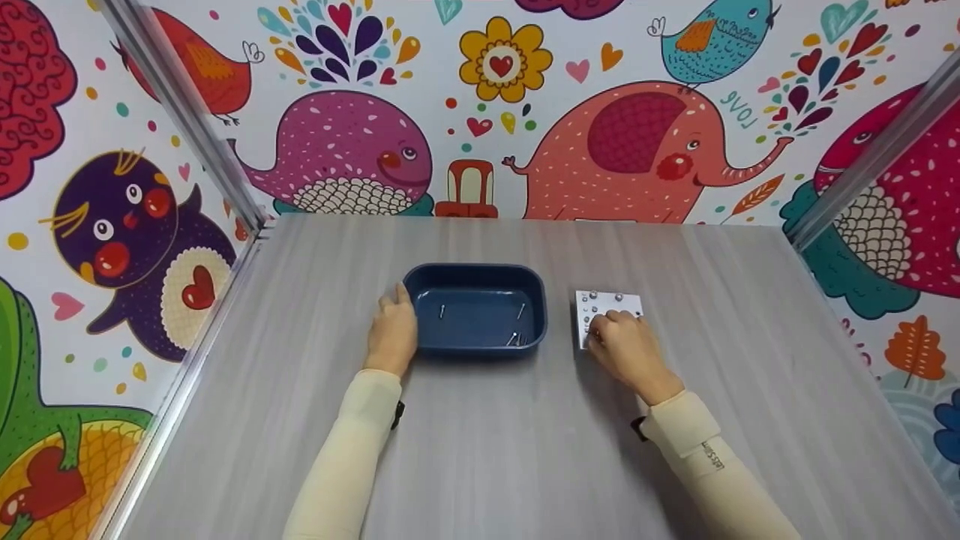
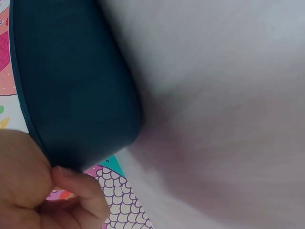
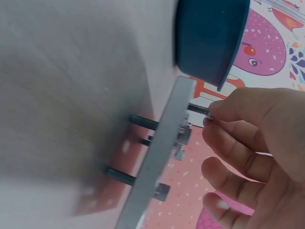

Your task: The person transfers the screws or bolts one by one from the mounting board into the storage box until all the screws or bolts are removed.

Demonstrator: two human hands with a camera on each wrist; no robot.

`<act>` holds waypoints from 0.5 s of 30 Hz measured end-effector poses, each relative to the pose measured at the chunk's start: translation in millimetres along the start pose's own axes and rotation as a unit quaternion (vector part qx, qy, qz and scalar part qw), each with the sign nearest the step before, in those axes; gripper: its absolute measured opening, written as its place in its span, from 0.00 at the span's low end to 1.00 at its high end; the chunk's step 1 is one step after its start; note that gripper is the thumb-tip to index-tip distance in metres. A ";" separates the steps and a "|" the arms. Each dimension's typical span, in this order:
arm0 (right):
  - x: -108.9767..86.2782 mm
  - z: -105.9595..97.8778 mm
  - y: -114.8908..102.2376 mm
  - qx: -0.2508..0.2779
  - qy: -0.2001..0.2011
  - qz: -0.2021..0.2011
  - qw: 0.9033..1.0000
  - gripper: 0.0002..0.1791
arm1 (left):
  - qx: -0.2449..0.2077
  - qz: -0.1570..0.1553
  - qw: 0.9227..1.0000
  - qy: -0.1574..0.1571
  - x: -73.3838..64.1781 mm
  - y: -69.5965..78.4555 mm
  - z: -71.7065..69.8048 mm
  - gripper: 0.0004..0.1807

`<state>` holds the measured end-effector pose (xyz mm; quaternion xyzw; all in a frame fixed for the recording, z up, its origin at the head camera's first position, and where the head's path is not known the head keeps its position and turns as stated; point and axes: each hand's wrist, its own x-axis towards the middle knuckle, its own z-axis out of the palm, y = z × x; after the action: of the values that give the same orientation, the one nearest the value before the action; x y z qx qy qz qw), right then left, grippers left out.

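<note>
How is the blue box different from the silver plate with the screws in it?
The blue box is bigger than the silver plate. The box is deep and hollow, while the plate is a flat slab. Loose screws lie in the box, but the plate's screws go into it, some poking out underneath. Both carry screws.

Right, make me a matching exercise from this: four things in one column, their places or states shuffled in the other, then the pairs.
1. Blue tray
2. Left hand
3. Right hand
4. Pale plate

A. pinches a screw
B. has bolts sticking through it
C. has loose screws lying inside
D. touches the tray's left end

Pairs: 1-C; 2-D; 3-A; 4-B
</note>
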<state>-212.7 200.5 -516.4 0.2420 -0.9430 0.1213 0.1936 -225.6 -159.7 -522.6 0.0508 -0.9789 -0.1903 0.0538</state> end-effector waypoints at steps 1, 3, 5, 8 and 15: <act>0.8 -1.1 -0.4 0.000 0.002 -0.002 1.000 0.03 | 0.000 0.000 1.000 -0.001 0.3 -0.1 -0.1 0.27; 2.4 -3.5 -1.5 0.001 0.006 -0.006 1.000 0.03 | 0.000 -0.002 1.000 -0.004 0.7 -0.2 -0.3 0.27; 4.4 -5.8 -2.7 0.000 0.007 -0.009 1.000 0.03 | 0.000 -0.004 1.000 -0.008 0.7 0.0 -0.6 0.27; 8.2 -9.0 -5.0 -0.001 0.008 -0.013 1.000 0.03 | -0.001 -0.005 1.000 -0.010 0.6 0.0 -0.4 0.28; 24.9 -12.8 -15.5 -0.006 0.016 -0.031 0.999 0.03 | -0.001 0.005 1.000 0.008 -1.4 0.5 0.2 0.27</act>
<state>-221.1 181.2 -492.4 0.2678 -0.9326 0.1134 0.2140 -224.3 -159.0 -522.7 0.0474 -0.9786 -0.1902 0.0630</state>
